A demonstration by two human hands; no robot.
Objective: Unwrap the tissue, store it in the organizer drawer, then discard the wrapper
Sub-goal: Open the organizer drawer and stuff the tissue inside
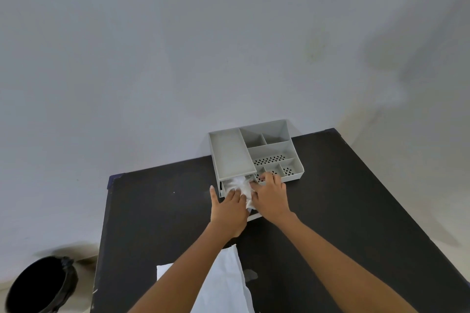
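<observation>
Nearest the camera, a flat white wrapper (pixel 223 284) lay on the black table (pixel 356 211), partly under the person's left forearm. Farther out, both hands worked at the open drawer (pixel 254 216) of a grey organizer (pixel 232 155) that stood at the table's far edge against the wall. The left hand (pixel 227 208) lay flat with its fingers spread, pressing down on the crumpled white tissue (pixel 240 184), which sat in the drawer with some of it bunched up over the front rim between the hands. The right hand (pixel 270 198) had its fingers curled on the tissue's right side, apparently tucking it in; how firmly it gripped could not be told. The storing step seemed nearly done. The likely trouble was tissue left proud of the rim, which could jam or tear when the drawer was pushed shut, or the light organizer sliding back under the push. The wrapper, not yet thrown away, could slip off the table's near edge rather than reach the black bin (pixel 38 284) on the floor to the left.
</observation>
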